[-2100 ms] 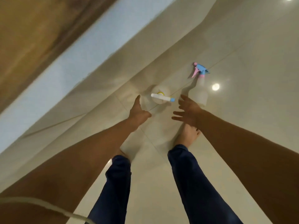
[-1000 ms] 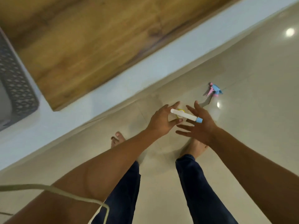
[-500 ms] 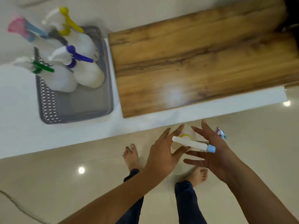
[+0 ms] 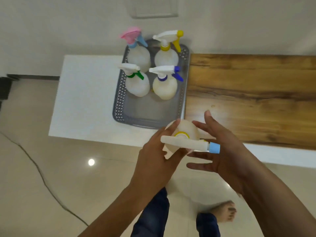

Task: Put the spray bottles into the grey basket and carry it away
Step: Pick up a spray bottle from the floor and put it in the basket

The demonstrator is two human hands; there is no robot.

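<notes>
I hold a translucent spray bottle (image 4: 186, 128) with a white head, yellow collar and light-blue nozzle between both hands, over the table's front edge. My left hand (image 4: 153, 161) wraps its left side; my right hand (image 4: 227, 151) presses its right side with fingers spread. Just beyond it the grey basket (image 4: 119, 100) stands on the white table (image 4: 85, 100). Several spray bottles stand upright in its far half: pink-blue (image 4: 135, 48), yellow (image 4: 168, 52), green (image 4: 136, 82), dark blue (image 4: 165, 86). The basket's near half is bare.
A wooden top (image 4: 248, 100) adjoins the basket on the right. A thin cable (image 4: 42, 177) runs across the glossy tiled floor at the left. A dark object (image 4: 4, 88) sits at the left edge. My legs and bare foot (image 4: 224, 211) are below.
Both hands closed on the bottle on the floor and lifted it to the table's edge. My view swung up from the floor to the basket; the pink-blue bottle on the floor left view.
</notes>
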